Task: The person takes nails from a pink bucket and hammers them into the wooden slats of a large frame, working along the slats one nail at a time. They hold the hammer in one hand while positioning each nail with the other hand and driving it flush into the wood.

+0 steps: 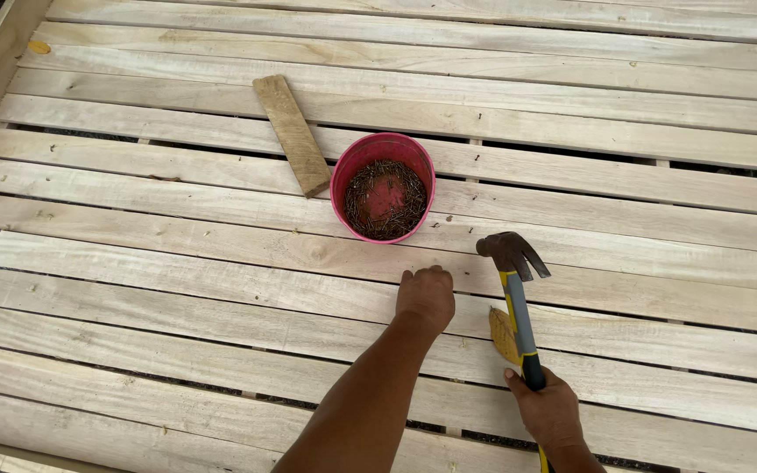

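Nearest: right hand wrapped tight round the yellow-and-black handle of one claw hammer, head raised just over the planks, one dry yellow leaf lying beside the handle. Left hand is knuckles-up, fingers curled down against a pale plank; cannot tell if anything is pinched under them. Further out: one pink bucket with a layer of small dark nails in the bottom, and one short loose board lying askew across the slats, its end just beside the bucket rim.
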{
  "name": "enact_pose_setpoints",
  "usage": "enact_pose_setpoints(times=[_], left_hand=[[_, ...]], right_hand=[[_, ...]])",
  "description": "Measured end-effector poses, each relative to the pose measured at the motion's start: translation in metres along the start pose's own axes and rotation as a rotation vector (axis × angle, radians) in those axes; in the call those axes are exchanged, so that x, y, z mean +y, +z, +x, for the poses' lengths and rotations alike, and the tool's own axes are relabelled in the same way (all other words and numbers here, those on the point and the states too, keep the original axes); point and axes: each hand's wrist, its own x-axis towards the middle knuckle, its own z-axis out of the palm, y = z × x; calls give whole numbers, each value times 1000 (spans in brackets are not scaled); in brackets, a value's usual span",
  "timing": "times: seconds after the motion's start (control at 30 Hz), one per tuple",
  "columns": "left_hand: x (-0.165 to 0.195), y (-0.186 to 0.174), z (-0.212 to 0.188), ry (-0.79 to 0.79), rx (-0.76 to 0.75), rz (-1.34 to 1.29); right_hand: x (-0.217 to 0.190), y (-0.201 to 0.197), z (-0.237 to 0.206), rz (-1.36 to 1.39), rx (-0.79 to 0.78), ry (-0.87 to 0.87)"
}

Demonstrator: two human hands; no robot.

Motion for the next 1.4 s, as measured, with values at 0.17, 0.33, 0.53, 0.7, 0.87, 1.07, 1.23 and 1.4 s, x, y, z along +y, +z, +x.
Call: enact_pose_setpoints(times=[0.17, 0.33, 0.53, 0.7, 0.87, 1.07, 1.23, 1.4], left_hand=[[-29, -33, 16, 223, 807, -300], [-68, -73, 65, -214, 403, -431], [-82, -78, 83, -306, 206, -296], [-79, -83, 72, -364, 223, -322], [-78, -93, 62, -411, 194, -360], [-99, -76, 71, -130, 553, -760], [-114, -70, 89, -131, 337, -1180], [-117, -71, 86, -49, 336, -1182]], right_hand=[[-12, 13, 10, 17, 117, 31], [-18, 25, 14, -122, 206, 60], [-20, 29, 7, -115, 210, 97], [-20, 27, 5, -76, 222, 105], [-20, 25, 5, -97, 242, 74], [-24, 22, 5, -94, 166, 150], [-26, 21, 5, -71, 188, 149], [-25, 20, 6, -75, 196, 158]])
